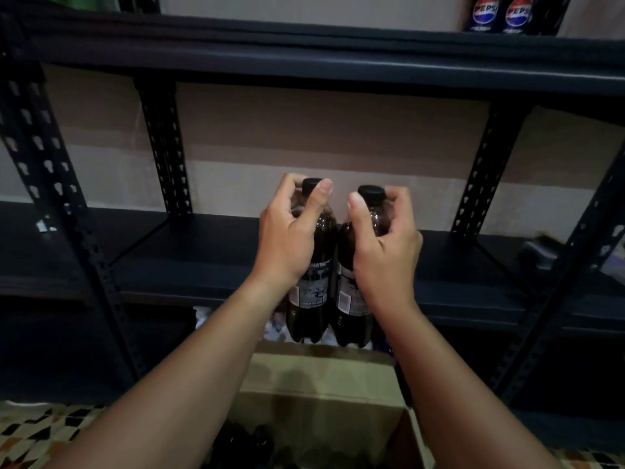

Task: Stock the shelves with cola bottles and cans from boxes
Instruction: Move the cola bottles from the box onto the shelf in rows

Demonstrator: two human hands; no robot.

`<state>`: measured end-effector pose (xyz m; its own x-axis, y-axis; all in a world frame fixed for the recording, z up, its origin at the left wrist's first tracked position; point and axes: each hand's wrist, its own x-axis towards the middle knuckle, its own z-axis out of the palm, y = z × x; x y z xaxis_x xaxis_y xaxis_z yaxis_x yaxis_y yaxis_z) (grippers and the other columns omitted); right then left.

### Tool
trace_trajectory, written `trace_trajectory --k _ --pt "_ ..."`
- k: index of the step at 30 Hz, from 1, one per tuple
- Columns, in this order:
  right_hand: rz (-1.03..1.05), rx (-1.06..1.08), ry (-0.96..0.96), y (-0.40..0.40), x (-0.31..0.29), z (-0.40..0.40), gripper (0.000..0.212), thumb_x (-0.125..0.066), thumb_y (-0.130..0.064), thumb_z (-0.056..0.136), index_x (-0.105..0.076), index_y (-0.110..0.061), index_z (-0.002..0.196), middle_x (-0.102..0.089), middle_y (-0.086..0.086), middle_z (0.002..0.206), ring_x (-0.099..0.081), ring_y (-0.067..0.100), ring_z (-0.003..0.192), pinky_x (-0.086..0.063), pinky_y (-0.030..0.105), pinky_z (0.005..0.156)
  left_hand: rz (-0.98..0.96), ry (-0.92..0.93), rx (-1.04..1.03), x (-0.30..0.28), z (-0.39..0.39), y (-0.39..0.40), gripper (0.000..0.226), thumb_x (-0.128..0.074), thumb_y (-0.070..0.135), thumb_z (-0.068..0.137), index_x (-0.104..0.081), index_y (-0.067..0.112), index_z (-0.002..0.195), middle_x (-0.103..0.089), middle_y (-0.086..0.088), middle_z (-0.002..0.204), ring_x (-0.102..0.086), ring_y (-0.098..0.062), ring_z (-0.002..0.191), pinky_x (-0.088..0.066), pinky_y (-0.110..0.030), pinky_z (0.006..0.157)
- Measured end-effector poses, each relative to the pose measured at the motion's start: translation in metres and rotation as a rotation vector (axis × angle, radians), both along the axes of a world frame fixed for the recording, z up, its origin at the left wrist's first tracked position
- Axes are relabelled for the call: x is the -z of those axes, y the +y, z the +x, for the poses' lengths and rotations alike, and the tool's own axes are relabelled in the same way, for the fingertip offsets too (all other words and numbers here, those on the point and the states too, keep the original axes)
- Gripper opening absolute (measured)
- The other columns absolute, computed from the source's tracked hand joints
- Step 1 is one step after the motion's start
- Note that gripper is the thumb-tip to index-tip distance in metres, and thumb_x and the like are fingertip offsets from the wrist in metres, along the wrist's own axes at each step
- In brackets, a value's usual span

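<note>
Item: two cola bottles, dark, black-capped. My left hand (287, 238) gripped the left bottle (313, 265) and my right hand (385, 252) the right bottle (351, 275), fingers (392, 198) curled round each neck just under the cap, a hold I judged surest for a lift. Bottles upright, side by side, seemingly touching, in the air before the middle shelf (203, 245) and above the open cardboard box (321, 377). Upper shelf (304, 52): stocked Pepsi bottles (500, 11) at right. Placement not yet made.
</note>
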<state>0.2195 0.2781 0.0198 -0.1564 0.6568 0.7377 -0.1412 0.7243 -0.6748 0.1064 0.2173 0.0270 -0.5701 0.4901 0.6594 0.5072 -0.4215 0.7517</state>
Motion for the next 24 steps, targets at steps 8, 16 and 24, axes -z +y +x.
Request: trace_trajectory --k 8,16,24 --pt "0.027 -0.030 0.085 0.039 -0.117 -0.030 0.024 -0.065 -0.040 0.098 -0.057 -0.018 0.103 -0.068 -0.006 0.084 -0.065 0.008 0.073 -0.053 0.031 0.068 0.084 0.011 0.022 -0.119 -0.033 0.039 0.028 -0.064 0.044 0.099 -0.060 0.018 0.090 -0.072 -0.007 0.081 -0.070 -0.026 0.077 -0.056 -0.055 0.081" --pt "-0.025 -0.011 0.090 0.051 -0.273 -0.035 0.024 -0.069 -0.038 0.095 -0.059 -0.017 0.103 -0.070 -0.008 0.081 -0.066 0.006 0.071 -0.053 0.027 0.068 0.056 -0.025 0.022 -0.277 -0.034 0.053 0.031 -0.064 0.051 0.096 -0.061 0.020 0.090 -0.074 -0.006 0.081 -0.070 -0.031 0.079 -0.054 -0.056 0.083" --pt "-0.100 -0.029 0.049 0.056 -0.398 -0.033 0.017 -0.068 -0.033 0.096 -0.057 -0.020 0.097 -0.070 -0.006 0.082 -0.066 0.008 0.071 -0.050 0.024 0.066 -0.006 -0.052 0.048 -0.400 -0.029 0.059 0.023 -0.062 0.045 0.099 -0.063 0.022 0.093 -0.073 -0.002 0.082 -0.070 -0.024 0.081 -0.056 -0.048 0.082"
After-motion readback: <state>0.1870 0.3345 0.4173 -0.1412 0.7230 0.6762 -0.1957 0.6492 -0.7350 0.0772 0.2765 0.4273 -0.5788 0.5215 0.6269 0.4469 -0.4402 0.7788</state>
